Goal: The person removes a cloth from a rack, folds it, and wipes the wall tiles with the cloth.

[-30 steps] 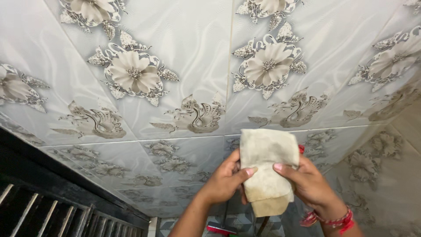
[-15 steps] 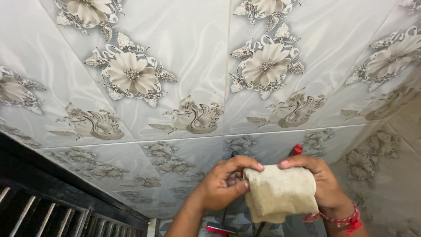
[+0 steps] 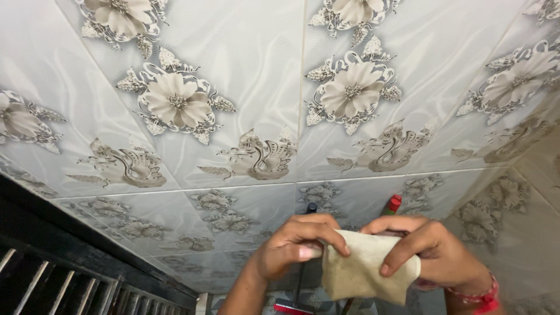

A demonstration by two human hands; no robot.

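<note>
left hand (image 3: pixel 294 245) and right hand (image 3: pixel 434 251) both pinching beige folded cloth (image 3: pixel 364 271) by top edge, floral wall tiles (image 3: pixel 245 105) behind, red-tipped handle (image 3: pixel 394 204)

We note a home washroom: glossy flower-patterned wall tiles (image 3: pixel 233 116), a long-handled wiper (image 3: pixel 300 274) leaning against them.

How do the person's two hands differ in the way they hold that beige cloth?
The left hand pinches the cloth at its upper left edge, its wrist bare. The right hand lies over the cloth's upper right part with a finger pressed on its front, and wears a red band at the wrist. Both grip the same folded cloth before the flowered wall tiles.
</note>
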